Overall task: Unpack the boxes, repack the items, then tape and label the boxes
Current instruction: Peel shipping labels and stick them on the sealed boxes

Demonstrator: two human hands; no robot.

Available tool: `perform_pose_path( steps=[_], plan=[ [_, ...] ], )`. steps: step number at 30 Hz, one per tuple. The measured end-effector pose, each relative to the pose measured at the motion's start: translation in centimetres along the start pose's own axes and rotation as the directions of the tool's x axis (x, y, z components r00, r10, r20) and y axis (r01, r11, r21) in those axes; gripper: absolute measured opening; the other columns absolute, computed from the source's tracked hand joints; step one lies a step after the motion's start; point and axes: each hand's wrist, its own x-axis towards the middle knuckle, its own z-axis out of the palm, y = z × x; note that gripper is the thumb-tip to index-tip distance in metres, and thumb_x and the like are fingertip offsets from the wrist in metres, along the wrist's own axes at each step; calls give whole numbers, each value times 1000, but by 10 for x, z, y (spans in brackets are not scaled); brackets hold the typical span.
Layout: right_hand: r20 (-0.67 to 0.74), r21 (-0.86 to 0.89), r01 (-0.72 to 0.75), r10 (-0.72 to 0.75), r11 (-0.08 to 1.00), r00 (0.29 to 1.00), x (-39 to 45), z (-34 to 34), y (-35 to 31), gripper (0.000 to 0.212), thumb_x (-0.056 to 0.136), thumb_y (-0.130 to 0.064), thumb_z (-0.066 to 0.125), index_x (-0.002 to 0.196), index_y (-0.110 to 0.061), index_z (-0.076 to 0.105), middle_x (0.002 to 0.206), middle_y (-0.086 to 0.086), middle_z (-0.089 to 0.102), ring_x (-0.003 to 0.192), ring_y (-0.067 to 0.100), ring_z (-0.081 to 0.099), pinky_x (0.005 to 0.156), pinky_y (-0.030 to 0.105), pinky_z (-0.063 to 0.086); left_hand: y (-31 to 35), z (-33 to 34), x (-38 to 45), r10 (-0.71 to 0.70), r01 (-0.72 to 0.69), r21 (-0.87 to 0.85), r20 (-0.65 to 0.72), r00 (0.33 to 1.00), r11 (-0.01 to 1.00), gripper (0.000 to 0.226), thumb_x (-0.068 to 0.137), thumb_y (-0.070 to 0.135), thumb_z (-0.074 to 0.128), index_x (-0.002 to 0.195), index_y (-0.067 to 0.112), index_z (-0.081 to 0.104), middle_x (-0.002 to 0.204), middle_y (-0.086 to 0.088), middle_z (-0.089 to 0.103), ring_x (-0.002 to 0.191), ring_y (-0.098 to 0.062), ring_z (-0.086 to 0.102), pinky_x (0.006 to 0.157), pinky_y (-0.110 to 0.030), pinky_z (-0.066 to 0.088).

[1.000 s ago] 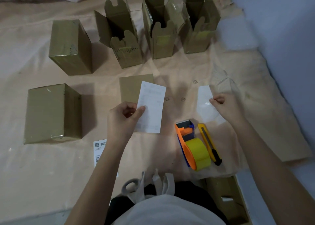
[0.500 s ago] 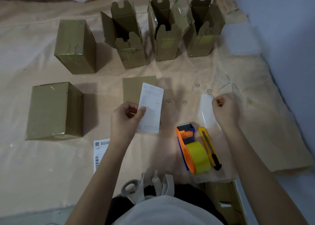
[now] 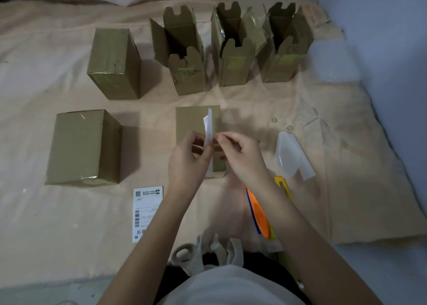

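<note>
Hands (image 3: 217,152) pinch upright label (image 3: 209,129) between fingertips.

A single head-worn camera is looking forward and steeply down over the person's chest onto a beige cloth-covered surface (image 3: 57,223). The wide lens is bending the edges, so the pale blue wall (image 3: 392,38) seems to be leaning. Taking the flat brown cardboard box (image 3: 196,124) at mid-frame as landmark, three open-flapped brown cartons (image 3: 235,57) are standing beyond it, far from the lens; a white printed shipping label (image 3: 146,212) is lying nearer the camera and leftward. No second view is sharing this scene.
</note>
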Motion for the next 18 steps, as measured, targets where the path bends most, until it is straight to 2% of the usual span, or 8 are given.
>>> perform_pose_path(
  steps=[3,6,9,14,16,18],
  plan=[
    [9,77,-30,30,997,1000,-1,4,-4,14,95,-13,56,96,-14,70,81,-11,71,82,2,67,85,29,55,0,2,-2,40,-40,42,-12,999,998,11,89,28,63,89,17,63,87,9,65,74,-2,59,65,-34,50],
    [18,135,-78,76,988,997,-1,4,-6,12,94,-13,58,97,-13,70,82,-7,72,85,8,69,87,30,55,-1,3,-3,58,-53,100,-49,997,994,13,87,31,65,90,19,61,89,7,62,67,-6,53,62,-31,45],
    [0,181,-111,113,977,994,-1,5,-7,10,91,-13,62,97,-11,70,84,-1,72,86,11,69,89,35,55,-2,3,-2,20,-18,125,-20,1000,992,18,87,36,64,99,23,61,89,8,59,66,-3,49,62,-26,38],
    [-19,229,-102,109,968,994,-1,6,-8,8,88,-11,67,95,-11,72,81,-3,73,80,6,69,85,30,56,4,2,-4,-17,15,138,19,1000,990,29,87,44,61,111,26,58,91,9,58,73,-3,51,62,-21,37],
    [-36,222,-113,124,968,992,1,6,-6,9,86,-13,70,94,-11,72,83,-2,73,80,6,68,85,29,56,7,1,-5,-53,49,159,22,998,986,38,85,47,63,115,26,53,93,10,57,77,-4,53,63,-21,38],
    [-51,215,-132,147,968,988,2,6,-5,9,84,-16,72,92,-14,72,86,1,74,83,9,69,85,30,56,10,1,-7,-105,102,175,8,994,979,56,80,53,65,125,24,45,94,11,54,80,-7,54,67,-26,40]
  ],
)
